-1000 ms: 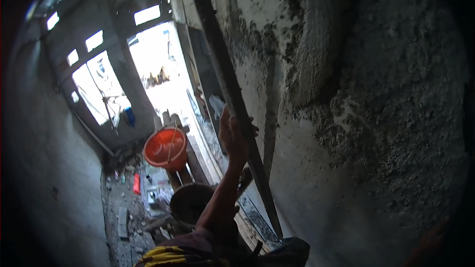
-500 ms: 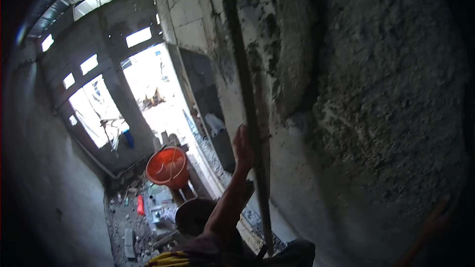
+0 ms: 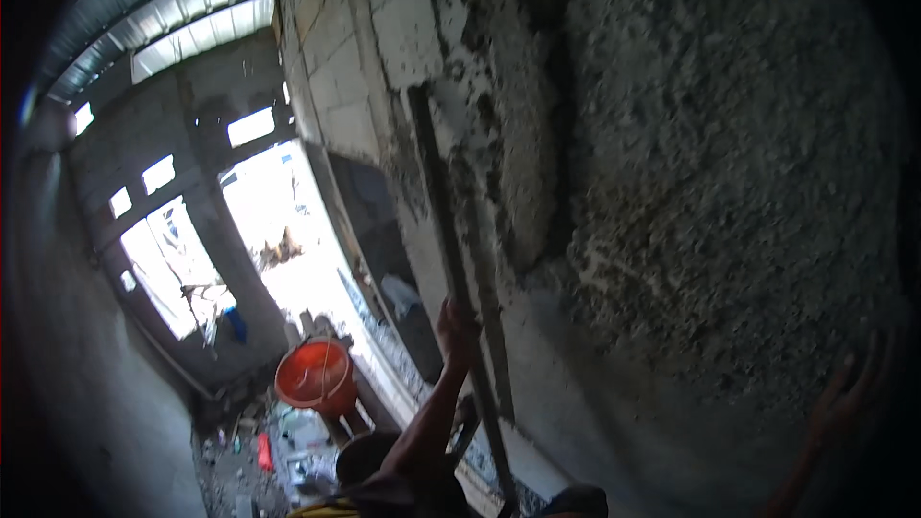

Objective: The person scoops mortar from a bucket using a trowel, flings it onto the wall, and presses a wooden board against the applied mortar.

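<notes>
My left hand (image 3: 459, 331) is wrapped around a long, straight, dark bar (image 3: 439, 192). The bar stands tilted along the wall, its upper end beside a strip of patchy mortar and its lower end near the bottom of the view. My left forearm reaches up to it from the lower edge. Over at the far right, my right hand (image 3: 849, 393) has its fingers spread and is in shadow close to the rough plastered wall (image 3: 700, 182). It appears to hold nothing; whether it touches the wall is too dark to tell.
An orange bucket (image 3: 315, 374) stands on a raised support at lower left, with a dark round container (image 3: 365, 460) nearer me. Rubble and a red object (image 3: 265, 451) lie on the floor. Beyond are a bright doorway (image 3: 278, 221) and window openings under a metal roof (image 3: 192, 0).
The view has tilted up, so the room sits lower. The bar's top looks slightly lower on the wall. My left fingers now wrap the bar more. My right hand has risen along the wall.
</notes>
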Demonstrator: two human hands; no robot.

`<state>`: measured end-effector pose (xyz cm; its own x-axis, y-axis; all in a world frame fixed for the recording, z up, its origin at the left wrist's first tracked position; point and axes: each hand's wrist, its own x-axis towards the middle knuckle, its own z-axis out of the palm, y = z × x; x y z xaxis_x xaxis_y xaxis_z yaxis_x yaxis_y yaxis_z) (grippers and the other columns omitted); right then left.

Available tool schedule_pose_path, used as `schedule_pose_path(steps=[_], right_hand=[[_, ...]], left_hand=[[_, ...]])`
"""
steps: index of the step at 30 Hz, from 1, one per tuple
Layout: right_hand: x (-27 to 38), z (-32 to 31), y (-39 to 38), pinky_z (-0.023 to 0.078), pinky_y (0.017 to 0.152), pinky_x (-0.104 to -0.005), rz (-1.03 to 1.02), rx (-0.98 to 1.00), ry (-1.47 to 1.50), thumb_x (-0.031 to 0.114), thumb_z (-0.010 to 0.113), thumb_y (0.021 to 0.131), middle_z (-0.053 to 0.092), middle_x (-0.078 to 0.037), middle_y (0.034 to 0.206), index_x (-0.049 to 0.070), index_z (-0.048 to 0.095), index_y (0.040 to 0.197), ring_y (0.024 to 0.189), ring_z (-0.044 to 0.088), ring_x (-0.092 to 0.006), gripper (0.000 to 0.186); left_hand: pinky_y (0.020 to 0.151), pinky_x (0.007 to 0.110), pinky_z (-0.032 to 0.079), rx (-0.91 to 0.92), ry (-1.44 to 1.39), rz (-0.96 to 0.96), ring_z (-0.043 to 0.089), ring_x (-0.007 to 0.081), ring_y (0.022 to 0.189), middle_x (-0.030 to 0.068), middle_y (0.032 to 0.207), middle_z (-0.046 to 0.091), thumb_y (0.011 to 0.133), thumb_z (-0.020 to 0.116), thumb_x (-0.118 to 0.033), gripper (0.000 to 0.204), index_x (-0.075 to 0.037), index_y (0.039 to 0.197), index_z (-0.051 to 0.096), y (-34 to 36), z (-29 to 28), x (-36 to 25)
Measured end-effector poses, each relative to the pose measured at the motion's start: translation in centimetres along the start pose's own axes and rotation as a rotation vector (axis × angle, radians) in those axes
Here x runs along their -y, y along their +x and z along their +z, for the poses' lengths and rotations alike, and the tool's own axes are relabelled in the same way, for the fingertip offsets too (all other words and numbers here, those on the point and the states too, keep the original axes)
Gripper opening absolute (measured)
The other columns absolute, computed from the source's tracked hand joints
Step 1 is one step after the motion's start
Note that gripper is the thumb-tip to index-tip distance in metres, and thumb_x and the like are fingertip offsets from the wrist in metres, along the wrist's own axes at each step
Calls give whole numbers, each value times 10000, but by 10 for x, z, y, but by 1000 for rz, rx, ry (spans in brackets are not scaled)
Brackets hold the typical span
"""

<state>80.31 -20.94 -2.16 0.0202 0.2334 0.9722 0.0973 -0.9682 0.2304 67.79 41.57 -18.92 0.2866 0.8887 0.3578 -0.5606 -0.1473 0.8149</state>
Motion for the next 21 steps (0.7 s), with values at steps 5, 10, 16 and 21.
schedule_pose_path(steps=[5,10,16,21], right_hand=[[9,-11,4,330,1027,-488,24,16,-64,234,373,1009,435,-196,1384,-19,481,1295,1277,418,-357,397],[11,-23,8,347,1019,-485,69,-13,-29,230,374,1009,435,-197,1383,-21,478,1293,1274,419,-367,393],[17,-14,4,367,1017,-481,91,-8,-23,239,360,1012,407,-211,1398,-21,481,1281,1280,414,-364,394],[21,-29,0,324,1052,-496,162,50,27,251,380,1001,399,-215,1406,-20,459,1304,1283,400,-392,414]], left_hand=[[482,258,489,-35,91,176,588,116,574,92,786,625,979,487,-307,498,12,1349,392,-16,26,-79],[538,288,509,34,309,389,606,141,616,82,825,642,949,509,-212,428,-32,1334,460,12,0,-7],[542,304,466,23,348,255,489,113,549,43,649,533,914,485,-128,490,-55,1393,415,-17,30,5],[530,300,466,-56,411,345,536,130,524,67,612,540,908,531,-131,477,3,1356,435,-13,56,-65]])
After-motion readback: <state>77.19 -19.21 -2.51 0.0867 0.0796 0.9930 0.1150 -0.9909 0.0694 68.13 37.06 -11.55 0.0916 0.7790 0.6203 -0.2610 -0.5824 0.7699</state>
